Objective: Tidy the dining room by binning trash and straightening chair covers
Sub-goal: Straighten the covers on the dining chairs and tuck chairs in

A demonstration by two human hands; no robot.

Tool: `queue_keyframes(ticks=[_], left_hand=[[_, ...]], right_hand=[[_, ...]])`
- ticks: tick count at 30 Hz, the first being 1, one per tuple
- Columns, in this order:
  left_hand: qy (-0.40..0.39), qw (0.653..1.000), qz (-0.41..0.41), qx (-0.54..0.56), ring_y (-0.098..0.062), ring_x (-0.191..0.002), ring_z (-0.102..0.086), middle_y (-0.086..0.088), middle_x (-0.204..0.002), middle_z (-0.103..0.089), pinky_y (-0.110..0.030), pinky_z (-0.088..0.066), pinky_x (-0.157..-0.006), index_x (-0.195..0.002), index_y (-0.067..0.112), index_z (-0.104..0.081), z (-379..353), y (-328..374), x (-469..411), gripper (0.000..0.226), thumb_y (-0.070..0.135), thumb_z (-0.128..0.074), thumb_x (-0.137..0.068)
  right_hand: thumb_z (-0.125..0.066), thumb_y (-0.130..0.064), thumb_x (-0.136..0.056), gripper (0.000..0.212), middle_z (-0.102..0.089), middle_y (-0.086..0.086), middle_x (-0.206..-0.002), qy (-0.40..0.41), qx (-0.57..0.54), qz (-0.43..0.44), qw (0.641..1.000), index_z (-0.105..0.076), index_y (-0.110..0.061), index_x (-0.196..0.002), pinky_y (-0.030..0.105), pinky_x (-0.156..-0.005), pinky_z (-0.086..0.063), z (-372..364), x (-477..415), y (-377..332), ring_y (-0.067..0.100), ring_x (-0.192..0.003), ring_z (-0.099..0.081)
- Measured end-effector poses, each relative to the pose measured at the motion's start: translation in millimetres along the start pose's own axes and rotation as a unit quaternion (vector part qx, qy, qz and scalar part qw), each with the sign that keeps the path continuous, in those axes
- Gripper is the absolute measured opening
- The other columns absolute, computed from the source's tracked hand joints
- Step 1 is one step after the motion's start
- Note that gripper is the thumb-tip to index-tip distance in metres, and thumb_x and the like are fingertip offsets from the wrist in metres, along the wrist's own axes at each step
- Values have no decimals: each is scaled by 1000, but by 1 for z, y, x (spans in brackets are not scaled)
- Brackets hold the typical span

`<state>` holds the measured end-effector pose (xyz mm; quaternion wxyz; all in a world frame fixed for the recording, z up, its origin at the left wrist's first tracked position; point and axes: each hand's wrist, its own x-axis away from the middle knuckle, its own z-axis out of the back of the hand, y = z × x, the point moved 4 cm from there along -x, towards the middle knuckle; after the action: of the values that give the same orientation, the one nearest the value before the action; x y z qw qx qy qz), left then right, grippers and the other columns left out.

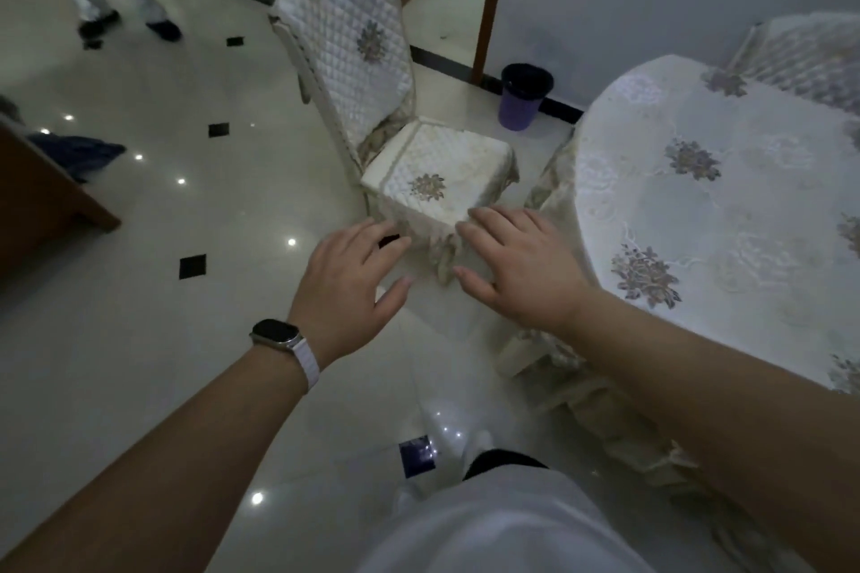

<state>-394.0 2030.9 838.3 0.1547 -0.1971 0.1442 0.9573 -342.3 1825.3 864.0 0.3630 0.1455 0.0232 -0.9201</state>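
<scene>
Chair cover (pixel 437 163) lies straight ahead of both hands. The left hand (pixel 346 279) and right hand (pixel 516 265) are spread flat and hold nothing. The right one is nearer, at the seat's front corner. Farther back, the bin (pixel 523 95) stands by the wall.
</scene>
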Motion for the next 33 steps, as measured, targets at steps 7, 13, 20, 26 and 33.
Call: queue_keyframes(ticks=[7,13,20,26,33], left_hand=[[-27,995,84,-36,-34,-126,-52,-13,-133,-59,-45,-38,-103,-126,13,-64,-7,-78,-7,44,40,-53,-93],[-43,987,130,-79,-34,-126,-52,-13,-135,-59,-47,-39,-103,-127,13,-65,-12,-146,-58,46,42,-50,-94],[-45,980,147,-126,-34,-125,-53,-12,-135,-59,-46,-36,-102,-127,15,-65,-6,-207,-137,45,42,-50,-94],[-60,976,162,-132,-34,-127,-52,-12,-136,-58,-50,-38,-104,-127,14,-64,-7,-251,-161,46,42,-50,-94],[-42,975,182,-121,-33,-127,-51,-12,-135,-59,-50,-39,-104,-125,15,-65,-5,-332,-167,44,40,-52,-93]], right_hand=[[-48,-53,-94,52,-61,11,-128,14,-53,67,996,-62,-12,-124,44,-99,-41,-62,-84,-8,32,-119,-54],[-46,-52,-96,51,-59,11,-130,14,-106,100,989,-60,-12,-123,45,-100,-41,-105,-183,10,32,-120,-53],[-53,-48,-93,48,-61,12,-125,71,-130,145,978,-63,-10,-120,44,-98,-43,-126,-289,50,33,-114,-56],[-48,-50,-95,51,-60,12,-128,57,-144,156,976,-62,-11,-124,46,-99,-42,-141,-348,53,34,-117,-54],[-48,-51,-95,51,-60,13,-130,30,-138,170,975,-62,-12,-125,46,-100,-42,-168,-420,21,35,-119,-54]])
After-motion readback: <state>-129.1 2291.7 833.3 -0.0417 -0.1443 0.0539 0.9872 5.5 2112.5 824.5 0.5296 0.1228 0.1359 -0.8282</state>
